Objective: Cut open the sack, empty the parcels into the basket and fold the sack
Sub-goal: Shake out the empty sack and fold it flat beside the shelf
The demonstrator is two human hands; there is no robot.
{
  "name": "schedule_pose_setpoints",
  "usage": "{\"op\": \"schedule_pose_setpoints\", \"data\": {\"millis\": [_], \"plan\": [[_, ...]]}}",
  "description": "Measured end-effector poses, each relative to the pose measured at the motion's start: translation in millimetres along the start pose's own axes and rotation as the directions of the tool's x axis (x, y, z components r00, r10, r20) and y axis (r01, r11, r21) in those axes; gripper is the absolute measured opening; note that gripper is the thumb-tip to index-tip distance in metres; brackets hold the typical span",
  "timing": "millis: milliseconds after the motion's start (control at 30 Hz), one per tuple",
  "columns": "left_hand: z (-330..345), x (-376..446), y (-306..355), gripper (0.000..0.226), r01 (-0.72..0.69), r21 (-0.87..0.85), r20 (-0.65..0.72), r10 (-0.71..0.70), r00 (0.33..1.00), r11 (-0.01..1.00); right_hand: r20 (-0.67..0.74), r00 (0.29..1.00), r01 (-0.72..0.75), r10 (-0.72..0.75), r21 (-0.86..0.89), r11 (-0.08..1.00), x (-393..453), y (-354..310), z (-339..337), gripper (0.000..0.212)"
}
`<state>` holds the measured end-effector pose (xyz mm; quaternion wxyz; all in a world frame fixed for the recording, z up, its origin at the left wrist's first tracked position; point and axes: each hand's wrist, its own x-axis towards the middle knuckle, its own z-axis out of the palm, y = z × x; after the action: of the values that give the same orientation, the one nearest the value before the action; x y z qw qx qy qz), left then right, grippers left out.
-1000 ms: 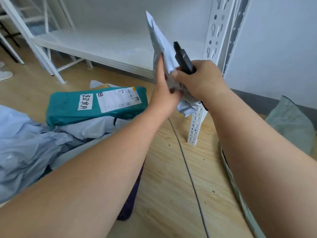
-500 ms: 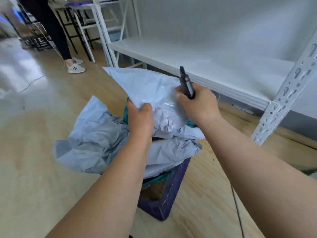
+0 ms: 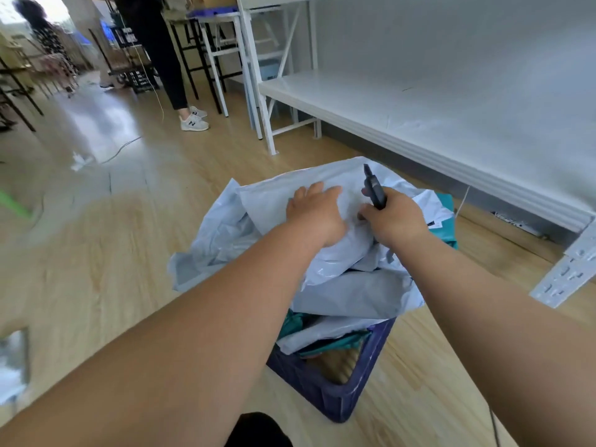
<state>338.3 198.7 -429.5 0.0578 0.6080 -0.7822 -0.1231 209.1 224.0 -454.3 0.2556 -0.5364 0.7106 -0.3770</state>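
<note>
A dark blue basket [image 3: 325, 385] stands on the wooden floor, heaped with pale grey and teal parcels [image 3: 348, 295]. On top of the heap lies a pale grey plastic bag [image 3: 274, 195]. My left hand [image 3: 314, 212] lies on that bag with its fingers stretched forward, pressing it down. My right hand [image 3: 395, 217] grips a black cutter [image 3: 374, 190], its tip pointing up and away, while the lower fingers touch the same bag. A teal parcel [image 3: 446, 227] pokes out at the basket's far right.
A low white shelf [image 3: 451, 124] runs along the right, with a perforated white upright [image 3: 567, 275] close to my right arm. A person in dark trousers and grey trainers [image 3: 193, 122] stands at the back. Tables and a black crate stand beyond.
I have lowered the pale grey bag from in front of me onto the parcels in the basket. My left hand now lies flat on it. The view has swung left.
</note>
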Motion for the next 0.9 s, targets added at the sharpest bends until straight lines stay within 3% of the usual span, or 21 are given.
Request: {"op": "schedule_pose_setpoints", "data": {"millis": [100,267,400,633,800,900], "plan": [[24.9,10.1,-7.1,0.082,-0.046,0.069,0.171,0.034,0.985,0.997,-0.119,0.992,0.002,-0.034,-0.26,0.966,6.5,6.2,3.5,0.028],[57.5,17.8,-22.4,0.087,0.036,0.178,0.33,-0.094,0.939,0.983,0.246,0.961,-0.031,0.128,-0.363,0.931,4.1,22.6,9.6,0.029],[77.1,15.9,-18.2,0.088,0.025,0.211,0.402,-0.11,0.909,0.977,0.32,0.932,-0.031,0.171,-0.398,0.917,-6.2,45.8,18.3,0.033],[69.8,16.1,9.8,0.071,0.024,0.332,0.342,-0.144,0.929,0.943,0.083,0.99,-0.083,0.112,-0.295,0.952,-3.2,54.5,1.3,0.026],[61.8,29.5,24.9,0.068,0.096,0.15,0.266,-0.134,0.955,0.984,0.012,0.991,-0.123,0.131,-0.265,0.956,-0.6,59.0,-13.3,0.03],[66.9,28.8,31.0,0.068,0.088,0.212,0.264,-0.144,0.954,0.973,-0.022,0.99,-0.144,0.143,-0.244,0.959,-2.2,70.3,-18.5,0.027]]}}
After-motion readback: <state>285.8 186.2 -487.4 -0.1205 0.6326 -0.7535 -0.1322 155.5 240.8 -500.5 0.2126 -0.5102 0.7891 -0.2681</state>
